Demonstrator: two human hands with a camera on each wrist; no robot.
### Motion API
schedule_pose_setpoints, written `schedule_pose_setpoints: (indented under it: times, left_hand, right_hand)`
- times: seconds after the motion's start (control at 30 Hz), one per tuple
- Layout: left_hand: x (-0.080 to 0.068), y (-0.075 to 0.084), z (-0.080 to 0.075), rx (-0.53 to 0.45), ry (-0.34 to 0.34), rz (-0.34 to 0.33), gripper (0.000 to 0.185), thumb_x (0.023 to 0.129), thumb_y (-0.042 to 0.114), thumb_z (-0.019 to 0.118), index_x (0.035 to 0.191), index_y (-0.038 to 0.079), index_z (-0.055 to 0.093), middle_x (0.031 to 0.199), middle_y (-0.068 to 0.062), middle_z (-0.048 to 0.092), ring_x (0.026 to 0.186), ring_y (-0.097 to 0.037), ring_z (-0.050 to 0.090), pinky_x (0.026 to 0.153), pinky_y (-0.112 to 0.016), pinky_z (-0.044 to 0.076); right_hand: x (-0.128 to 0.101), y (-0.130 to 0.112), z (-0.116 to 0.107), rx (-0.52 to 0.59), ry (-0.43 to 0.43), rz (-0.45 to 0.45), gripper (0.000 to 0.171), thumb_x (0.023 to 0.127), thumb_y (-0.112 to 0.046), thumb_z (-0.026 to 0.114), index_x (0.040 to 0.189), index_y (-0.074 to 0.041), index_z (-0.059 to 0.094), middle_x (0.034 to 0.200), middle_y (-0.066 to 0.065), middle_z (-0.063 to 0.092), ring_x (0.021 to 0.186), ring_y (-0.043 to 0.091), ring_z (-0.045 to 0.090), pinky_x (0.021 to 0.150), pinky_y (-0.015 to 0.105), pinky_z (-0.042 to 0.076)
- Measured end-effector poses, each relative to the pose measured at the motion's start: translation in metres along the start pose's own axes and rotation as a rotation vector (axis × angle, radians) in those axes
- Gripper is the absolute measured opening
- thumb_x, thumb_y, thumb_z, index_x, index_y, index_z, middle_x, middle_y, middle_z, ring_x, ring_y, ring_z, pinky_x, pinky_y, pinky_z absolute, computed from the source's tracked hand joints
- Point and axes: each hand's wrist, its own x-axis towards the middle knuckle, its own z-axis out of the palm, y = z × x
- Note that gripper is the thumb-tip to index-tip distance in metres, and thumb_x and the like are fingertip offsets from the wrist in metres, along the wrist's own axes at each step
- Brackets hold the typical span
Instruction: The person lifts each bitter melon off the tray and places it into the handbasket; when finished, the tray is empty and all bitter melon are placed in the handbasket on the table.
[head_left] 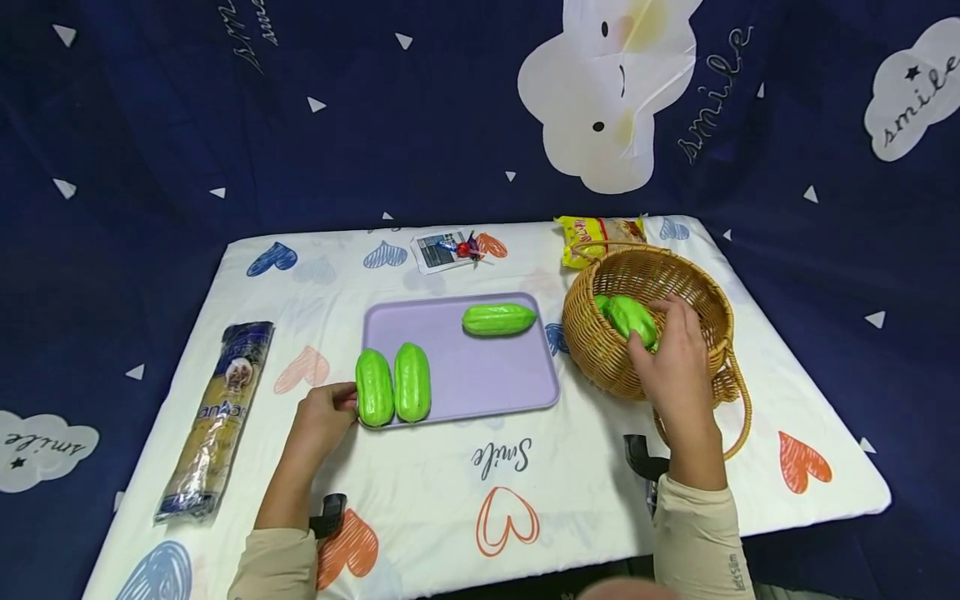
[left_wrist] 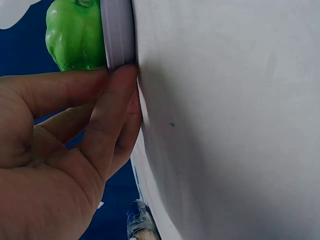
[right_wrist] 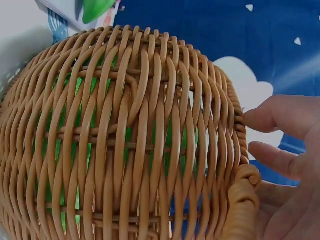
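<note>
A lilac tray (head_left: 480, 375) lies mid-table with three green gourds on it: two side by side at the front left (head_left: 374, 387) (head_left: 412, 382) and one across the back (head_left: 498, 319). My left hand (head_left: 330, 412) rests at the tray's front left corner. In the left wrist view its fingertips (left_wrist: 117, 75) touch the tray rim (left_wrist: 117, 35) just below a gourd (left_wrist: 75, 35). My right hand (head_left: 678, 358) reaches into the wicker basket (head_left: 600, 350) and grips a green gourd (head_left: 628, 317). Green shows through the weave (right_wrist: 82, 115), and the fingers (right_wrist: 280, 120) curl over the rim.
A long pasta packet (head_left: 217, 417) lies at the table's left. A yellow noodle packet (head_left: 596, 233) sits behind the basket, and a small card (head_left: 442, 250) behind the tray. The basket handle (head_left: 738, 400) hangs down near the right edge. Dark blue cloth surrounds the table.
</note>
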Motion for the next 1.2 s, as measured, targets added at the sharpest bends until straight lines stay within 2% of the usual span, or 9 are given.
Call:
schedule_pose_setpoints:
  times: [0.2,0.37,0.47,0.63,0.8,1.0,1.2]
  left_hand:
    - [0.0,0.0,0.0,-0.001,-0.004,-0.004,0.04,0.09,0.002,0.053,0.128,-0.006,0.059,0.103,-0.017,0.069,0.094,-0.027,0.06,0.078,-0.036,0.043]
    - [0.0,0.0,0.0,0.0,0.003,-0.003,0.039,0.089,0.002,0.054,0.128,-0.006,0.059,0.103,-0.017,0.069,0.096,-0.028,0.06,0.083,-0.041,0.044]
    - [0.0,-0.001,0.0,0.004,0.015,0.003,0.039,0.089,0.002,0.055,0.127,-0.006,0.06,0.103,-0.017,0.069,0.097,-0.029,0.061,0.085,-0.042,0.044]
    - [0.0,0.0,0.001,0.004,0.021,0.003,0.039,0.088,0.002,0.054,0.126,-0.005,0.061,0.102,-0.017,0.07,0.097,-0.029,0.06,0.085,-0.041,0.044]
    - [0.0,0.001,0.001,0.006,0.023,-0.002,0.039,0.088,0.002,0.054,0.126,-0.004,0.062,0.102,-0.016,0.07,0.095,-0.028,0.06,0.083,-0.039,0.044]
    - [0.001,0.0,0.0,0.007,0.03,-0.002,0.039,0.089,0.002,0.053,0.126,-0.004,0.061,0.104,-0.017,0.07,0.098,-0.029,0.06,0.086,-0.042,0.044]
    - [0.001,0.0,0.002,0.003,0.033,-0.002,0.039,0.088,0.001,0.053,0.126,-0.004,0.062,0.104,-0.016,0.07,0.098,-0.029,0.06,0.086,-0.042,0.044]
  right_hand:
    - [-0.003,-0.008,0.003,0.006,0.006,-0.022,0.042,0.086,-0.013,0.066,0.123,0.003,0.054,0.143,0.023,0.043,0.126,0.048,0.045,0.1,0.061,0.037]
    - [-0.01,-0.024,0.015,0.043,0.017,-0.139,0.038,0.084,-0.009,0.066,0.119,0.004,0.056,0.139,0.024,0.046,0.126,0.045,0.046,0.1,0.059,0.038]
    - [-0.016,-0.039,0.027,0.056,-0.012,-0.23,0.039,0.084,-0.008,0.067,0.119,0.004,0.056,0.139,0.024,0.047,0.127,0.042,0.046,0.102,0.056,0.039]
    - [-0.03,-0.063,0.054,0.06,-0.128,-0.365,0.039,0.084,-0.01,0.068,0.12,0.002,0.057,0.135,0.023,0.05,0.125,0.039,0.049,0.102,0.052,0.042]
    - [-0.044,-0.083,0.083,0.088,-0.259,-0.453,0.038,0.085,-0.013,0.068,0.12,-0.004,0.057,0.134,0.018,0.053,0.121,0.035,0.054,0.097,0.048,0.047]
    - [-0.053,-0.1,0.112,0.115,-0.399,-0.516,0.038,0.089,-0.019,0.067,0.124,-0.008,0.056,0.134,0.013,0.053,0.121,0.031,0.054,0.094,0.046,0.048]
    - [-0.059,-0.111,0.133,0.077,-0.521,-0.539,0.044,0.091,-0.027,0.067,0.131,-0.013,0.054,0.137,0.01,0.052,0.122,0.028,0.054,0.086,0.045,0.052]
